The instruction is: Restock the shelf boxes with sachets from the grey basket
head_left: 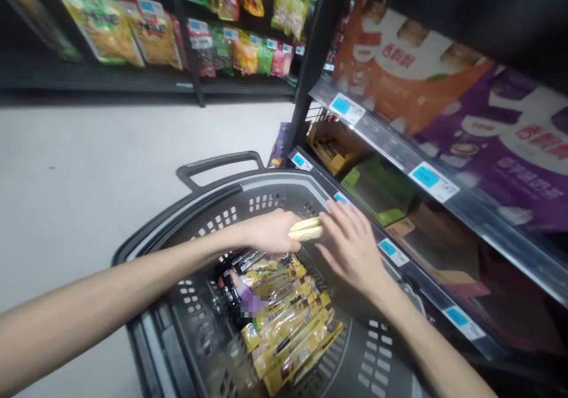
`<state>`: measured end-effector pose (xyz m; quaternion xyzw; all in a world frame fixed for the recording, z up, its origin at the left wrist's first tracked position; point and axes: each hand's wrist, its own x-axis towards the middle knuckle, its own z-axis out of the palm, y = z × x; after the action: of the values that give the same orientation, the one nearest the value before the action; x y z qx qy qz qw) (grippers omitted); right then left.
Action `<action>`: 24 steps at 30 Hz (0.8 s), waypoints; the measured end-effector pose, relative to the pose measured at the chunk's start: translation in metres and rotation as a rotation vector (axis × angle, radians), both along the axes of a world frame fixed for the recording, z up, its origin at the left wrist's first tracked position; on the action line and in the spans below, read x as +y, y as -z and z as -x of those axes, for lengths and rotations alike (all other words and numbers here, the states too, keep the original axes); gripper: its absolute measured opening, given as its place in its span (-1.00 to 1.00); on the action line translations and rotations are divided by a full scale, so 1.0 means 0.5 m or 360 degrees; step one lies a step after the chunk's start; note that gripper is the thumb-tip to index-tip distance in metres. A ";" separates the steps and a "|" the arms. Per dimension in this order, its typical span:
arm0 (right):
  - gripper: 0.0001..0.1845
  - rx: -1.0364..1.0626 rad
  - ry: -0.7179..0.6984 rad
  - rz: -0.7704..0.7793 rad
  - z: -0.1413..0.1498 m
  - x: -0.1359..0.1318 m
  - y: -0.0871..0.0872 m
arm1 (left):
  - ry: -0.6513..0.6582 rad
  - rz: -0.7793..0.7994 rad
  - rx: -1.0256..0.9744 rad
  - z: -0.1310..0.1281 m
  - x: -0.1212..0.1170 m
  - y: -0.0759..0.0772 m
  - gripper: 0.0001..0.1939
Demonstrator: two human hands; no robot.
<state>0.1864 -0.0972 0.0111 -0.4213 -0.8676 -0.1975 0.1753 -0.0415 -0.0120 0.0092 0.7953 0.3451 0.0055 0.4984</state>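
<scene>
Left grip (274,230) holds a pale-yellow packet (307,230) over the grey basket (350,312) — right grip (352,241) spread beside it.

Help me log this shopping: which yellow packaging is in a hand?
The pale yellow packaging in the left hand, its free end beside the right hand; the other yellow packets lie inside the basket.

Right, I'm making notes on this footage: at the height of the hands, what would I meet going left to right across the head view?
Light grey floor → left rim of the dark-grey plastic basket → bare left hand → slim pale-yellow wrapped item → bare right hand → rectangular white-and-blue price label.
</scene>
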 end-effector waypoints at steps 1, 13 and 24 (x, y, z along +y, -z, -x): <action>-0.38 -0.0048 -0.0047 -0.0008 0.010 -0.004 0.002 | -0.0035 0.0093 -0.0064 -0.002 -0.004 0.000 -0.85; -0.47 0.0452 0.0154 -0.0311 0.057 -0.032 -0.026 | -0.0282 0.0380 -0.0510 -0.012 -0.029 0.012 -0.82; -0.77 -0.0652 -0.0409 0.0277 0.025 0.119 -0.055 | -0.0327 0.1170 -0.0932 -0.015 -0.045 -0.008 -0.72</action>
<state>0.1737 -0.0376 0.0389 -0.2723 -0.9452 -0.1794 -0.0175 -0.0339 -0.0345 0.0131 0.4932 0.2462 0.1561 0.8196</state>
